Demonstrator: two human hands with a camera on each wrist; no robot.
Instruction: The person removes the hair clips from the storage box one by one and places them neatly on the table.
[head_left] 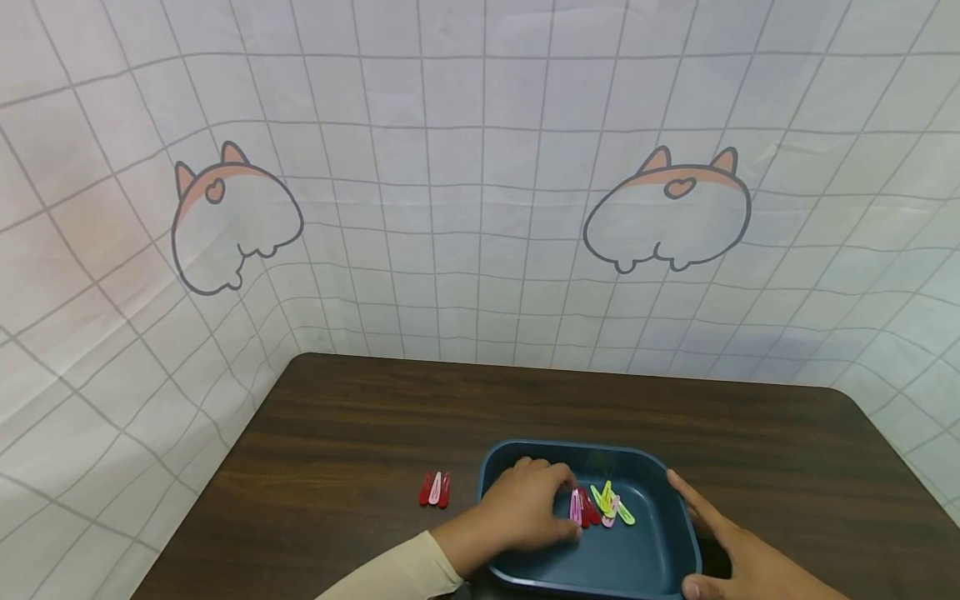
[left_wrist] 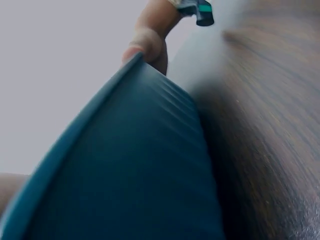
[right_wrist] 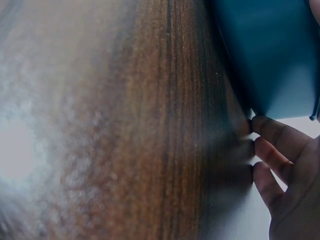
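Three red snap hair clips point(head_left: 435, 489) lie left of our left hand point(head_left: 525, 512), whose curled fingers pinch a pink clip point(head_left: 576, 506) inside the dark blue plastic tray point(head_left: 660, 567). Light, thin, slippery: pinch across the middle, we'd say. Right hand point(head_left: 738, 546), fingers straight, steadies the tray's right rim.

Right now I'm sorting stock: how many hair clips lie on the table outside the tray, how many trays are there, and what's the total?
Red and pink hair clips on the table: 3
Blue tray: 1
Total: 4
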